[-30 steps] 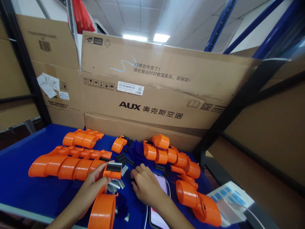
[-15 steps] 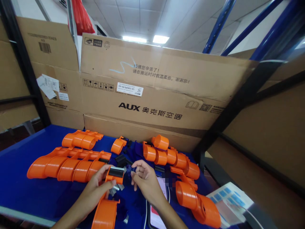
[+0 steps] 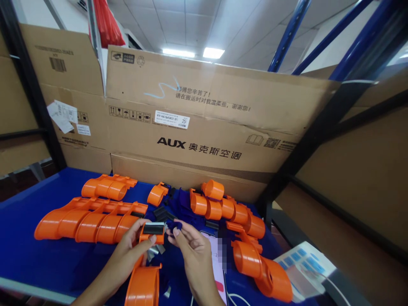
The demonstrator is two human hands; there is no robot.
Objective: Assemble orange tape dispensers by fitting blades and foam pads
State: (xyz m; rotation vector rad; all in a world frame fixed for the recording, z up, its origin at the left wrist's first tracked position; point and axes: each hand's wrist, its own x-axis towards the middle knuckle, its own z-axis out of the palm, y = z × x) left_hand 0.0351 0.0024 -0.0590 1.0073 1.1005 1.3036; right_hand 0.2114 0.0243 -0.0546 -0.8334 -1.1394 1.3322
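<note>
Left hand (image 3: 129, 248): grip pinching orange plastic tape dispenser (image 3: 144, 281) at its black toothed head. Right hand (image 3: 192, 248): grip pinching small dark-blue piece (image 3: 177, 225) just beside it. Blue worktop (image 3: 32, 263) beneath.

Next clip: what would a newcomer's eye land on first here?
Bright orange plastic tape-dispenser shells lie nested in rows across the blue tabletop, before a brown AUX cardboard box. At the near edge, the left hand grips one orange dispenser body while the right hand pinches a small dark-blue piece.
</note>
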